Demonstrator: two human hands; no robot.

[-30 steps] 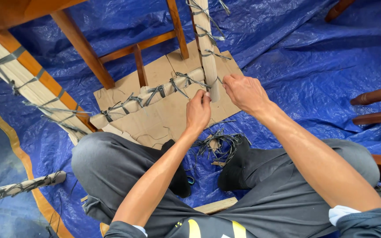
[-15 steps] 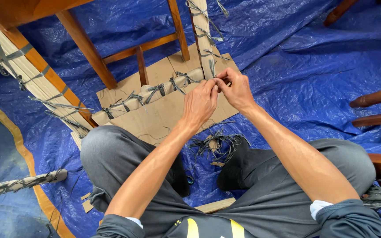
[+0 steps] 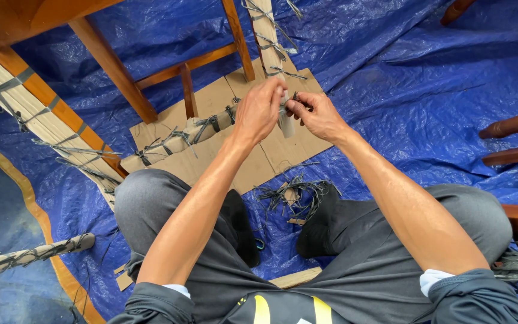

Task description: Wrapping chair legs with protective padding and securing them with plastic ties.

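Note:
A chair bar wrapped in pale paper [image 3: 266, 30] and bound with dark strap ties runs down from the top to a cardboard sheet [image 3: 268, 162]. My left hand [image 3: 260, 112] curls around the bar's lower end. My right hand [image 3: 318, 115] pinches a dark tie [image 3: 295, 96] at that same end, fingertip to fingertip with the left. A second wrapped bar [image 3: 172, 139] lies across the cardboard to the left. My knees frame a heap of cut dark strap pieces [image 3: 292, 197] on the blue tarp [image 3: 403, 78].
Bare wooden chair legs and rungs [image 3: 115, 75] stand at the upper left. A long wrapped and strapped wooden piece [image 3: 28, 105] slants down the left side. Another wrapped bar [image 3: 28, 255] lies at the lower left. Dark wooden parts [image 3: 514, 125] stick in from the right.
My left hand rose from the cardboard to the bar's end and met the right hand. The right hand shifted from resting on the bar to pinching the tie.

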